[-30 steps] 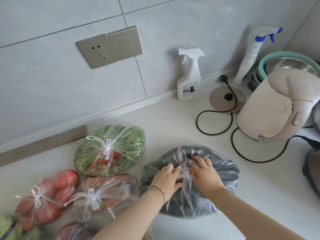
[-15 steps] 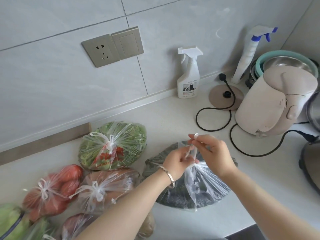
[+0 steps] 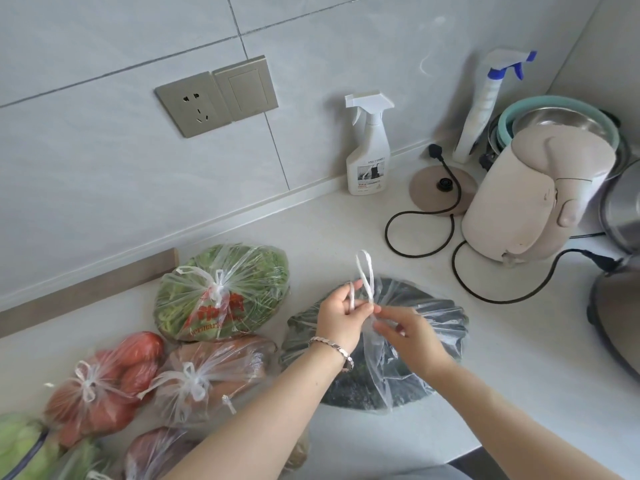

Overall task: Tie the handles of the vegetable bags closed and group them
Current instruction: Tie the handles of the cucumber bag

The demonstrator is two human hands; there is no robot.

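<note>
Three tied bags (image 3: pixel 194 382) lie left; my left hand (image 3: pixel 337 315) and right hand (image 3: pixel 403 332) pinch the dark-leaf bag's (image 3: pixel 433 327) two white handles (image 3: pixel 365 275), untied.

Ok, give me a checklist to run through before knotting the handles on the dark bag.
1. Left hand holds a handle loop: ok.
2. Right hand grips the bag neck: ok.
3. Second handle separated and in hand: cannot tell.
4. Dark vegetable bag resting on the counter: ok.
5. Knot made: not ok.
6. Kettle cord off the bag: ok.
</note>
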